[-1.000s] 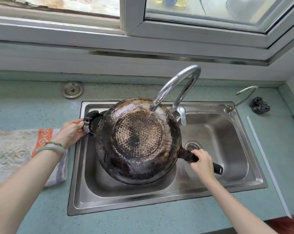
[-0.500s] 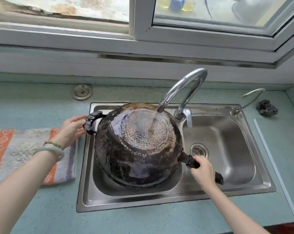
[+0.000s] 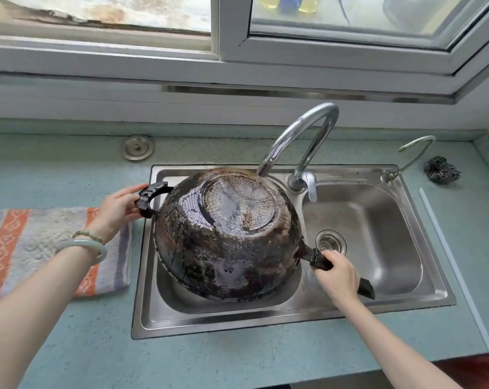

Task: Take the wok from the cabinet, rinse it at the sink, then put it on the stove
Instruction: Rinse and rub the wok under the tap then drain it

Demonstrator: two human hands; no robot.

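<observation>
The blackened wok (image 3: 223, 242) is turned bottom up and tilted over the left basin of the steel sink (image 3: 265, 321). Water runs from the curved faucet (image 3: 302, 130) onto its flat, wet base. My left hand (image 3: 117, 211) holds the wok's small loop handle at the sink's left edge, between fingers and thumb. My right hand (image 3: 337, 276) grips the long black handle above the divider and the right basin.
A striped towel (image 3: 41, 242) lies on the counter to the left of the sink. At the back right are a thin second tap (image 3: 414, 147) and a dark metal scourer (image 3: 441, 172). The right basin holds only its drain strainer (image 3: 331, 242). A window ledge runs behind.
Water has started to run onto the wok's base, which was dry a second ago and is now wet and shiny. Both hands stay at the handles; my left fingers have loosened.
</observation>
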